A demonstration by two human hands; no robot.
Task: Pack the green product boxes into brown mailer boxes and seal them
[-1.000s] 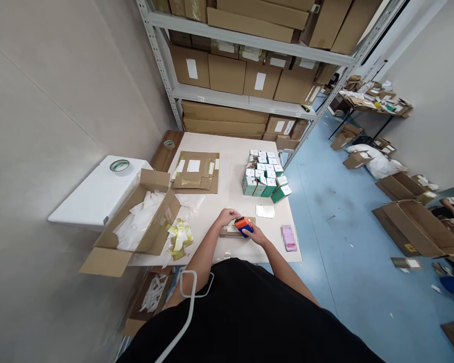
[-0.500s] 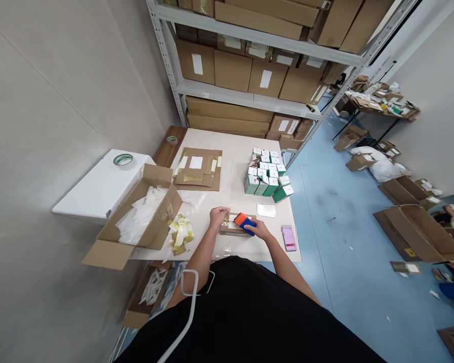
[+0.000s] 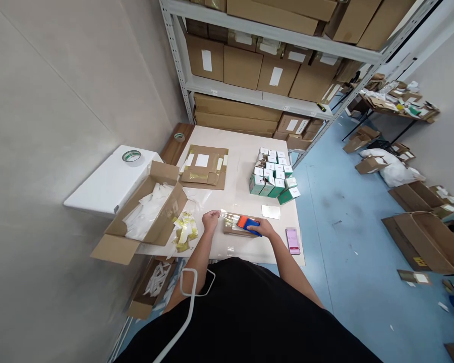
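A small cardboard box [image 3: 230, 230] lies flat on the white table in front of me. My right hand [image 3: 264, 228] is closed around a blue and orange tape dispenser [image 3: 248, 223], tilted over the box's top. From the dispenser a strip of clear tape [image 3: 229, 217] stretches left across the box. At its far end, my left hand [image 3: 211, 220] pinches the tape just beyond the box's left side. White paper slips [image 3: 270, 212] lie behind the right hand, and a phone with a pink screen [image 3: 292, 241] is to its right.
Green and white cartons [image 3: 274, 174] are grouped at the back right of the table [image 3: 242, 199]. Flattened cardboard [image 3: 206, 169] lies back left. An open carton of white material [image 3: 162, 219] and crumpled tape scraps [image 3: 184, 229] are at left. Loaded shelving [image 3: 245, 93] stands behind.
My left hand has moved left, away from the dispenser, and the tape between them is longer. The dispenser has tipped flatter over the box. The view has shifted slightly.
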